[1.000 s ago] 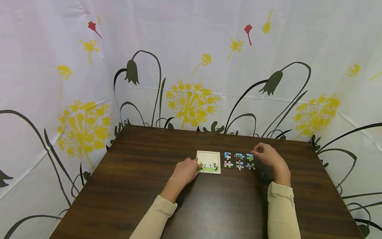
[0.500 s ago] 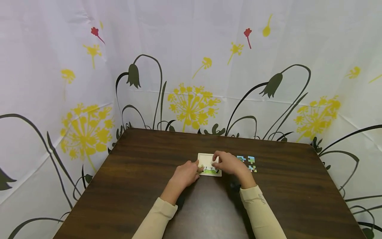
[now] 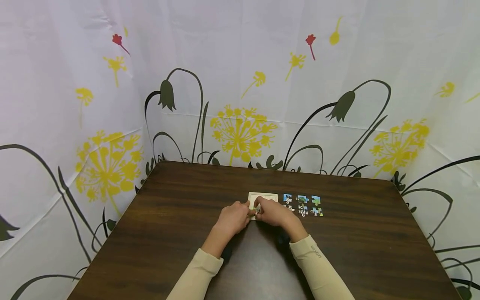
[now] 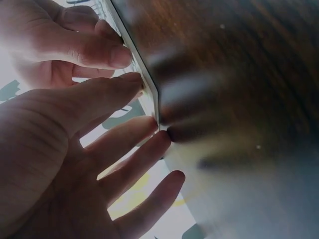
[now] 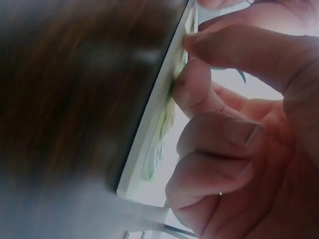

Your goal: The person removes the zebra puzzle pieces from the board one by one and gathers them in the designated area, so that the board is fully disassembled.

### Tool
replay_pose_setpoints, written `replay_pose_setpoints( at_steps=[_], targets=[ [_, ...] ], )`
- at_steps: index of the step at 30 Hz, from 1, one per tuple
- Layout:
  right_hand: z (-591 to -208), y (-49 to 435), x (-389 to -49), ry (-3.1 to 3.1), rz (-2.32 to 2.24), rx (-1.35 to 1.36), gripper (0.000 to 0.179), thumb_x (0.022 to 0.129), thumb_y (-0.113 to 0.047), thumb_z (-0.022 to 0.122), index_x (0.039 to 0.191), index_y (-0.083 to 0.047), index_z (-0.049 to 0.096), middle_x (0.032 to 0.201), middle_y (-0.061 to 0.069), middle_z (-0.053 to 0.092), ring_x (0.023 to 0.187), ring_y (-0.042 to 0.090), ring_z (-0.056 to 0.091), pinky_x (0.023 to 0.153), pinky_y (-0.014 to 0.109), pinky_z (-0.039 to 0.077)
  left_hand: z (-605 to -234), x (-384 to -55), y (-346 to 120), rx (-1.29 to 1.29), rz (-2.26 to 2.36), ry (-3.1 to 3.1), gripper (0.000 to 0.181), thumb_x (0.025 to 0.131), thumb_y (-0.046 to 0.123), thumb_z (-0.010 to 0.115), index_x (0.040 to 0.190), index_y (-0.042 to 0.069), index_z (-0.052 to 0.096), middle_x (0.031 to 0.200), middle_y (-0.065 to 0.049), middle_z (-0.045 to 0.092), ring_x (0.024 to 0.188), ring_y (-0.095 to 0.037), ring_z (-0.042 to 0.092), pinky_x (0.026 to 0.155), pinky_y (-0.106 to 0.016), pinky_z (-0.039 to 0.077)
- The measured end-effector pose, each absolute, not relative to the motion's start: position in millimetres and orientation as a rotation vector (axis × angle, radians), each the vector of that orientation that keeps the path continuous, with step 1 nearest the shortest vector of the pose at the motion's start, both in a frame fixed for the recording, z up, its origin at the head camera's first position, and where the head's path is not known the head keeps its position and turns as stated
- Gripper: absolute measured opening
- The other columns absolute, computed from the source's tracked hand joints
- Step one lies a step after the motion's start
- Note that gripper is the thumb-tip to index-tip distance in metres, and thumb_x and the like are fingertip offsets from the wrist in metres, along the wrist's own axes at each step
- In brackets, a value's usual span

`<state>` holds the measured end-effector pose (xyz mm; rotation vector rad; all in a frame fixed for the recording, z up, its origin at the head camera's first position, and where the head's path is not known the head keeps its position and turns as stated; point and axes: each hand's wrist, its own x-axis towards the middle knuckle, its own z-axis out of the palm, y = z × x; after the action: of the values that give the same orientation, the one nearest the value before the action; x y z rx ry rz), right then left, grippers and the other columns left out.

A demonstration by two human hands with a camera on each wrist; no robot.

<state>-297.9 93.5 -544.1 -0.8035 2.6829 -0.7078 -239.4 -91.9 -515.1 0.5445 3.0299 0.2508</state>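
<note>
A small, pale, square puzzle tray [image 3: 262,194] lies flat on the table. My left hand [image 3: 232,218] steadies its left side. In the left wrist view, the thumb rests on top and nearly straight fingertips touch the outer edge of the tray [image 4: 154,94]. Over the tray's lower left part, my right hand [image 3: 275,213] has its thumb and index finger close together, pinching a puzzle piece mostly hidden by the fingertips. The right wrist view shows the other fingers curled above the tray [image 5: 132,174], with a bit of printed picture inside its rim.
Several loose puzzle pieces, including a blue-and-green one [image 3: 316,200], lie in two rows right of the tray. The dark wooden table [image 3: 187,196] reaches back to a white curtain [image 3: 240,62] printed with flowers. Long cream sleeves [image 3: 318,262] cover both arms.
My right hand has moved left from beside the far-right loose pieces, across the tray, to near my left thumb. My left hand stays at the tray's left edge.
</note>
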Motion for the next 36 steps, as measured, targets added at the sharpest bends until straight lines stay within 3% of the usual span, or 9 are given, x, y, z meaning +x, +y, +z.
replay_pose_setpoints(
  at_steps=[2, 9, 18, 24, 29, 36],
  targets=[
    [-552.2, 93.8, -303.2, 2.695, -0.694, -0.826, 0.030, 0.099, -0.019, 0.070, 0.125, -0.008, 0.060, 0.080, 0.002, 0.063, 0.066, 0.017, 0.057, 0.062, 0.036, 0.048, -514.4, -239.9, -91.6, 0.547, 0.267, 3.035, 0.041, 0.103, 0.027, 0.074, 0.143, 0.016, 0.073, 0.136, -0.012, 0.074, 0.108, -0.030, 0.071, 0.083, -0.055, 0.063],
    [-532.4, 87.4, -293.1, 2.659, -0.782, -0.763, 0.025, 0.098, -0.013, 0.071, 0.120, -0.006, 0.060, 0.082, 0.002, 0.064, 0.067, 0.017, 0.059, 0.065, 0.036, 0.050, -516.2, -245.9, -95.4, 0.594, 0.305, 3.022, 0.025, 0.103, 0.028, 0.074, 0.127, 0.028, 0.083, 0.144, -0.004, 0.070, 0.118, -0.028, 0.068, 0.086, -0.054, 0.063],
    [-534.2, 88.6, -294.9, 2.577, -0.870, -0.657, 0.027, 0.101, -0.012, 0.071, 0.124, -0.008, 0.057, 0.082, 0.001, 0.062, 0.067, 0.015, 0.054, 0.064, 0.030, 0.043, -516.8, -264.3, -114.5, 0.546, 0.706, 2.777, 0.034, 0.109, 0.035, 0.065, 0.138, 0.022, 0.076, 0.152, -0.005, 0.064, 0.141, -0.033, 0.059, 0.106, -0.069, 0.051],
    [-532.7, 87.7, -293.5, 2.554, -0.909, -0.661, 0.027, 0.101, -0.009, 0.071, 0.124, -0.006, 0.057, 0.078, 0.000, 0.057, 0.065, 0.015, 0.050, 0.063, 0.029, 0.040, -514.1, -277.4, -119.7, 0.474, 0.642, 2.846, 0.035, 0.106, 0.034, 0.070, 0.139, 0.023, 0.075, 0.147, -0.003, 0.069, 0.137, -0.033, 0.062, 0.110, -0.068, 0.049],
    [-537.9, 85.1, -289.7, 2.542, -0.905, -0.660, 0.027, 0.101, -0.009, 0.070, 0.125, -0.007, 0.057, 0.079, 0.001, 0.058, 0.066, 0.015, 0.051, 0.063, 0.030, 0.041, -515.9, -282.4, -118.2, 0.396, 0.508, 2.861, 0.040, 0.106, 0.036, 0.070, 0.145, 0.028, 0.071, 0.160, -0.007, 0.057, 0.148, -0.037, 0.051, 0.117, -0.069, 0.042],
    [-536.7, 85.2, -286.7, 2.550, -0.905, -0.647, 0.027, 0.102, -0.009, 0.070, 0.125, -0.008, 0.056, 0.080, 0.001, 0.059, 0.065, 0.016, 0.052, 0.062, 0.031, 0.040, -519.2, -283.4, -114.5, 0.371, 0.520, 2.862, 0.036, 0.107, 0.035, 0.069, 0.142, 0.030, 0.073, 0.164, -0.008, 0.052, 0.152, -0.038, 0.046, 0.116, -0.069, 0.043]
  ],
)
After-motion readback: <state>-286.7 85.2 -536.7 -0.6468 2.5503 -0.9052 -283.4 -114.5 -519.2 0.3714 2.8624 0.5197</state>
